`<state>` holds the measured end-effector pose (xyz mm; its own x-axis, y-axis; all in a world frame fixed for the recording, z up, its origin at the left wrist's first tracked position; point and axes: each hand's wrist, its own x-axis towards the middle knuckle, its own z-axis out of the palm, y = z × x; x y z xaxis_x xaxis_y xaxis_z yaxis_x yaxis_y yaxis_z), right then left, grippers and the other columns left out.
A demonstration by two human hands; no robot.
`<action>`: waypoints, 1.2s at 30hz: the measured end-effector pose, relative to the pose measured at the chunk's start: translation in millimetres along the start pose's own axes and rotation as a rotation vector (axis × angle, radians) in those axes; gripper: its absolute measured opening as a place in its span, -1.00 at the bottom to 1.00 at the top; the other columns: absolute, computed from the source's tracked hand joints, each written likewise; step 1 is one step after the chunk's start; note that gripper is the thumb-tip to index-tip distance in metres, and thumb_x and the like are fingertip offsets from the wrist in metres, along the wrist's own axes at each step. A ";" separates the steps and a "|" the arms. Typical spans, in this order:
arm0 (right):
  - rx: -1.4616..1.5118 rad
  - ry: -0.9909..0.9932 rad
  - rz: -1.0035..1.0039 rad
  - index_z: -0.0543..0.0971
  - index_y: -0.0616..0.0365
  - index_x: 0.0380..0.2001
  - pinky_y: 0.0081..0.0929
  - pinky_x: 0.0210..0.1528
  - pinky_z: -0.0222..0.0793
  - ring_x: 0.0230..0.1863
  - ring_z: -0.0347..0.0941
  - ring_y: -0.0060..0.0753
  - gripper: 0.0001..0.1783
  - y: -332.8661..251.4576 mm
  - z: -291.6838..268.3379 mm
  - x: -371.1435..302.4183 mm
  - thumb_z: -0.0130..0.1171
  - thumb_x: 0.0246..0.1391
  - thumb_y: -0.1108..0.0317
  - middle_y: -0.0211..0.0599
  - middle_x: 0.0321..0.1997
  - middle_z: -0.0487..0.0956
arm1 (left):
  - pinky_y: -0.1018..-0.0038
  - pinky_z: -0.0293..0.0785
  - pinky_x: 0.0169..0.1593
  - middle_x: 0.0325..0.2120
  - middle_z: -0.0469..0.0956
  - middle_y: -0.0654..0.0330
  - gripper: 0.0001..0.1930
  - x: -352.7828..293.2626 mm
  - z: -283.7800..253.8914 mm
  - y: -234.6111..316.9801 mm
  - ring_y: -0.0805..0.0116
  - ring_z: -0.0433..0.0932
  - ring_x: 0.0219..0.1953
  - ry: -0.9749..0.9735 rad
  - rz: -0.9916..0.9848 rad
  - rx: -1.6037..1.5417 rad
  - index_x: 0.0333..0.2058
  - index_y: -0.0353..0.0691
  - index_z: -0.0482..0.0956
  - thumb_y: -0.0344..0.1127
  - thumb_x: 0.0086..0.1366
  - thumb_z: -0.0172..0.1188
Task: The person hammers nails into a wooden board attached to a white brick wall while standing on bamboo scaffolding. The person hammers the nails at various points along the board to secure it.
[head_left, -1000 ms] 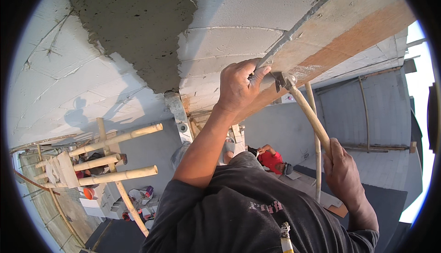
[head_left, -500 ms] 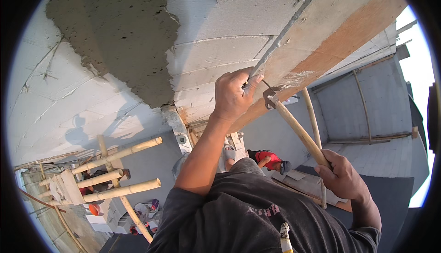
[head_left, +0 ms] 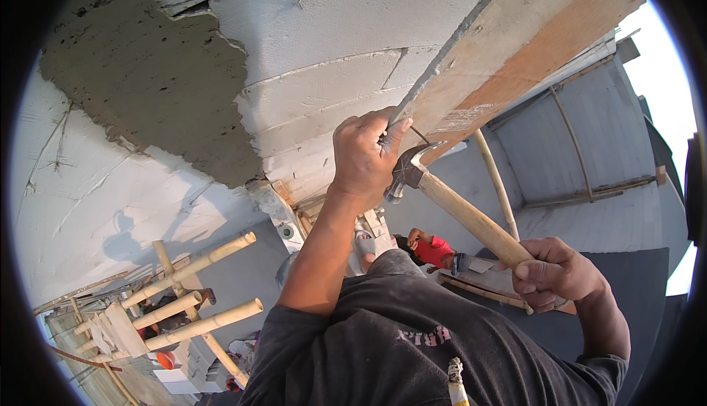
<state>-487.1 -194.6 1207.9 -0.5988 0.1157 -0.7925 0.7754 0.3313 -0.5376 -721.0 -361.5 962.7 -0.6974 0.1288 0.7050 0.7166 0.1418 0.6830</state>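
Note:
My left hand (head_left: 362,154) is raised at the lower edge of a long wooden board (head_left: 479,74), its thumb and fingers closed. A thin dark nail (head_left: 419,135) sticks out beside the thumb and appears pinched there; its other end is hidden. My right hand (head_left: 556,273) is wrapped around the end of a claw hammer's wooden handle (head_left: 471,216). The dark hammer head (head_left: 406,173) is just below the nail, close to my left wrist, with the curved claw end nearest the nail.
Pale block wall (head_left: 331,30) with a wet grey mortar patch (head_left: 147,89) rises at the left. Bamboo poles (head_left: 202,323) jut out at lower left, and another bamboo pole (head_left: 497,181) stands behind the hammer. A person in red (head_left: 440,250) is below. A cigarette (head_left: 456,384) shows at the bottom.
The hammer head has moved left and turned, so its claw now shows. My right hand has shifted slightly right. The left hand keeps its hold at the board while the whole view shifts a little.

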 end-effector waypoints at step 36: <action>-0.042 0.011 0.070 0.47 0.38 -0.02 -0.20 -0.39 0.45 -0.49 0.57 0.00 -0.74 8.6 -22.7 -15.5 0.13 0.29 0.45 0.03 -0.48 0.57 | 0.30 0.29 -0.52 -0.71 0.40 0.15 -0.68 3.8 37.8 11.0 0.20 0.39 -0.65 -0.018 0.054 -0.101 -0.42 -0.29 0.65 -0.15 0.41 0.36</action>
<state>-475.7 -172.2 1222.1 -0.5461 0.1499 -0.8242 0.8062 0.3614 -0.4685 -716.2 -322.4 965.7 -0.6575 0.1516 0.7380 0.7497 0.0350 0.6608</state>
